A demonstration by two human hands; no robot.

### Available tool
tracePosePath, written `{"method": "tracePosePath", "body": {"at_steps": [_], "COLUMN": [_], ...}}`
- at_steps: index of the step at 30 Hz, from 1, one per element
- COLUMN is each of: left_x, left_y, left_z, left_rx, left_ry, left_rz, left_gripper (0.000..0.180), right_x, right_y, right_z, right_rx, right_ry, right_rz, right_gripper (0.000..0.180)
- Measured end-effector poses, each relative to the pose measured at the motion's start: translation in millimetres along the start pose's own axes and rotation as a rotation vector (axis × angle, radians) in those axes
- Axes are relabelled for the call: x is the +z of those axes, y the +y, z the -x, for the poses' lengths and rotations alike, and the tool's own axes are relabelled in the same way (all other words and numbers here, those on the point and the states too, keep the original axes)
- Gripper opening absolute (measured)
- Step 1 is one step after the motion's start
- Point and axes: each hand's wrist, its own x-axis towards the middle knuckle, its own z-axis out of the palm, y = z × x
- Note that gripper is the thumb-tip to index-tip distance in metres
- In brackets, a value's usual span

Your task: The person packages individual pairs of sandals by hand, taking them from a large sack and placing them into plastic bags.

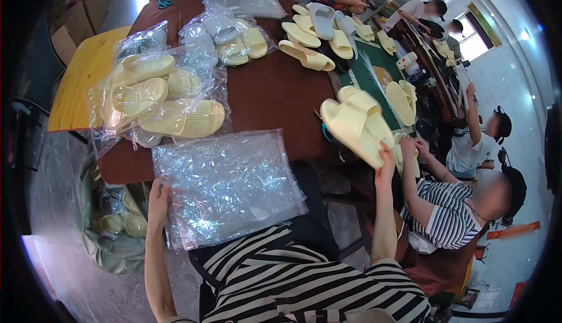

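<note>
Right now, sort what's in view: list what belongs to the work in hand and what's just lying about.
Work in hand:
pale yellow slippers, held in the right hand
flat clear plastic packaging, gripped by the left hand
bagged slippers on the brown table

Apparently just lying about:
teal scissors, far table edge
white cup
cardboard boxes

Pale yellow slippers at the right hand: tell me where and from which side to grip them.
Best, I'd judge, pinch the pale yellow slippers at the heel end, from the person's side, where the right hand grips: the nearer slipper's heel points toward the person, its strap farther off.
</note>
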Motion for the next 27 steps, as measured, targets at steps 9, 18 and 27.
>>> {"method": "tracePosePath", "body": {"at_steps": [9, 18, 27], "left_x": [43, 45, 68], "left_y": [33, 48, 77], "left_z": [11, 21, 42], "left_rx": [0.301, 0.3, 0.631], "left_ry": [0.245, 0.301, 0.213], "left_rz": [-0.559, -0.809, -1.257], "left_gripper": [0.068, 0.074, 0.052], "right_x": [49, 162, 262], "right_y": [55, -20, -15], "right_z": [-127, 23, 159], "right_rx": [-0.037, -0.19, -0.9], "right_ry": [0.419, -0.402, -1.635], "right_rz": [-0.176, 0.194, 1.094], "right_gripper": [0.046, 0.058, 0.063]}}
